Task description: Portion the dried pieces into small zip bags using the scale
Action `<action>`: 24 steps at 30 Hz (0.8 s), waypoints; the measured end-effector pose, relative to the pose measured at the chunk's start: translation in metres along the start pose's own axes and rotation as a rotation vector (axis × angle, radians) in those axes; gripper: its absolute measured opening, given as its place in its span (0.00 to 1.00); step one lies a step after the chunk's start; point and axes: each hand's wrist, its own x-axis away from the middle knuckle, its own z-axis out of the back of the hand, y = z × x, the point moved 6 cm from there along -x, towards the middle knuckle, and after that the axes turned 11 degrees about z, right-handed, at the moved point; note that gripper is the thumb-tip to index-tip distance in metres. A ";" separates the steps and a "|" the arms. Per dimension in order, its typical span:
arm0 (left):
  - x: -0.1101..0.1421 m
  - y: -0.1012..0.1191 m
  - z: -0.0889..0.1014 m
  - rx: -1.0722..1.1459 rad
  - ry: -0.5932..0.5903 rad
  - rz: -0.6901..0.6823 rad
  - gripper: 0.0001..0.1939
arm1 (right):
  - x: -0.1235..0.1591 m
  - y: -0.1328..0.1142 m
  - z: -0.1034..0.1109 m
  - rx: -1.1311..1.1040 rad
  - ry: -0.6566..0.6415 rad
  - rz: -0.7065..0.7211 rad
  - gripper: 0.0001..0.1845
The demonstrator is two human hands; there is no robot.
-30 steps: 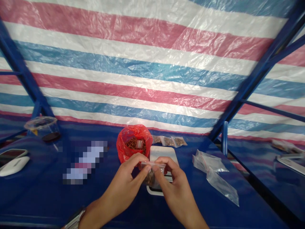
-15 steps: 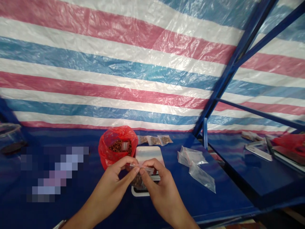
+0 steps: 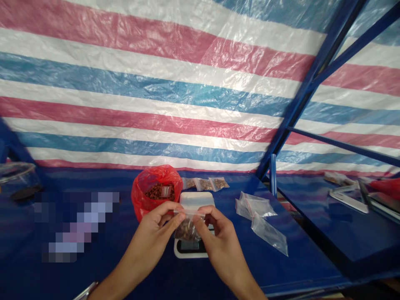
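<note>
No writing can be read here; the digital scale's display (image 3: 189, 246) looks too dim and small, perhaps blank.

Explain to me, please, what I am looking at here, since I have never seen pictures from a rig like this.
There is no machine here: one camera worn on a person's head looks down at their bare hands. The left hand and right hand pinch the top of a small clear zip bag holding brown pieces, above what looks like a white digital scale. On the blue table lie a red plastic bag of similar brown pieces, three small filled bags and some clear bags. A striped tarp hangs behind.
</note>
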 end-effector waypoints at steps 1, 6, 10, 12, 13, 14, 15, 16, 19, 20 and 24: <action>0.000 -0.001 -0.001 0.013 -0.009 0.005 0.16 | 0.000 0.000 0.000 -0.006 0.004 -0.004 0.17; -0.001 -0.003 -0.007 0.032 -0.079 0.003 0.15 | 0.000 0.000 0.000 -0.058 0.029 -0.024 0.18; -0.003 -0.004 -0.010 0.037 -0.103 0.016 0.15 | -0.002 0.002 -0.001 -0.057 0.036 -0.018 0.19; -0.005 -0.005 -0.009 0.043 -0.091 0.028 0.15 | -0.003 0.004 -0.002 -0.045 0.028 -0.022 0.21; -0.006 -0.006 -0.008 0.041 -0.083 0.035 0.15 | -0.003 0.005 -0.002 -0.043 0.018 -0.028 0.21; -0.006 -0.007 -0.008 0.034 -0.077 0.039 0.15 | -0.003 0.007 -0.002 -0.042 0.009 -0.037 0.22; -0.007 -0.008 -0.007 0.027 -0.072 0.041 0.15 | -0.002 0.008 -0.003 -0.040 0.002 -0.047 0.22; -0.007 -0.008 -0.007 0.018 -0.068 0.043 0.15 | -0.002 0.009 -0.002 -0.035 -0.002 -0.058 0.22; -0.008 -0.010 -0.007 0.007 -0.063 0.044 0.15 | -0.001 0.009 0.000 0.008 0.008 -0.083 0.22; -0.009 -0.011 -0.007 0.015 -0.066 0.049 0.15 | -0.002 0.009 0.000 0.015 0.008 -0.085 0.22; -0.010 -0.016 -0.008 0.050 -0.080 0.078 0.15 | -0.003 0.007 -0.001 -0.035 0.001 -0.091 0.22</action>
